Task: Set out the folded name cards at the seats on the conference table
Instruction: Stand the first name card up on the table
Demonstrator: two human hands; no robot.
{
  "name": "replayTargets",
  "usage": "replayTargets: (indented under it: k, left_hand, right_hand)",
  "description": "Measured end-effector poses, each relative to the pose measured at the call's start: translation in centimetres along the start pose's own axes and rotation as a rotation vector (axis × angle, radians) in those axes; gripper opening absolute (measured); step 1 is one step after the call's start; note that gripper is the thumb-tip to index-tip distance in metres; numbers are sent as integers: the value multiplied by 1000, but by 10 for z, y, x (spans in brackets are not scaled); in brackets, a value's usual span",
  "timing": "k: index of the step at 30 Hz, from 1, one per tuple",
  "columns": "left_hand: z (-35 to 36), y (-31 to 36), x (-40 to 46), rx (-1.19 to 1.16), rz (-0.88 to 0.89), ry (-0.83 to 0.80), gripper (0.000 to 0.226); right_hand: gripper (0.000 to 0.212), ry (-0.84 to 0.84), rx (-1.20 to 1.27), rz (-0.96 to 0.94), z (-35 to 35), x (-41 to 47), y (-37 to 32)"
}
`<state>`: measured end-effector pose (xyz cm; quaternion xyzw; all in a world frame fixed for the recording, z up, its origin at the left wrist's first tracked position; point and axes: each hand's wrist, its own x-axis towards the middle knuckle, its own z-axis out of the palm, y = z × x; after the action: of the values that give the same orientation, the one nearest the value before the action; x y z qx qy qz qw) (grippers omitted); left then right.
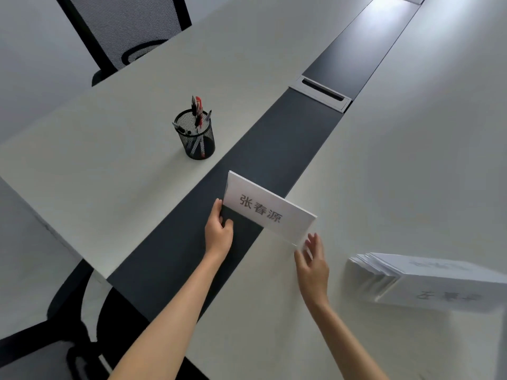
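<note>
A white folded paper name card (267, 208) printed with dark characters stands tent-wise across the conference table's (109, 149) dark centre strip (277, 149). The left hand (218, 231) pinches its near-left corner; the right hand (312, 263), fingers spread apart, is blurred at its right end. A stack of white folded cards (428, 281) lies right; a black mesh pen cup (196, 135) stands beyond.

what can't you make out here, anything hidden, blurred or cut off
- Stack of name cards, head view: motion blur smears its print, so the names are unreadable; the right edge crops it.
- Right hand: blurred fingers, so contact with the standing name card is unclear.
- Back panel of that card: hidden behind its front.
- Pen holder: pens too small to count.
- Chair: cut off by the top edge.
</note>
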<state>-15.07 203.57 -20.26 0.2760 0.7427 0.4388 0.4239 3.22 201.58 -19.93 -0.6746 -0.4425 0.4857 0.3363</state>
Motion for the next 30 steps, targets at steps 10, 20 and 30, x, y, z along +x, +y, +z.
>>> replayTargets:
  k: [10, 20, 30]
  left_hand:
    - [-7, 23, 60, 120, 26, -92, 63]
    - [-14, 52, 113, 209, 59, -133, 59]
    - [-9, 49, 56, 138, 40, -45, 47]
  right_hand:
    - [71, -108, -15, -43, 44, 26, -21]
    - [69, -220, -57, -33, 61, 76, -47]
    - [48, -172, -143, -102, 25, 48, -62]
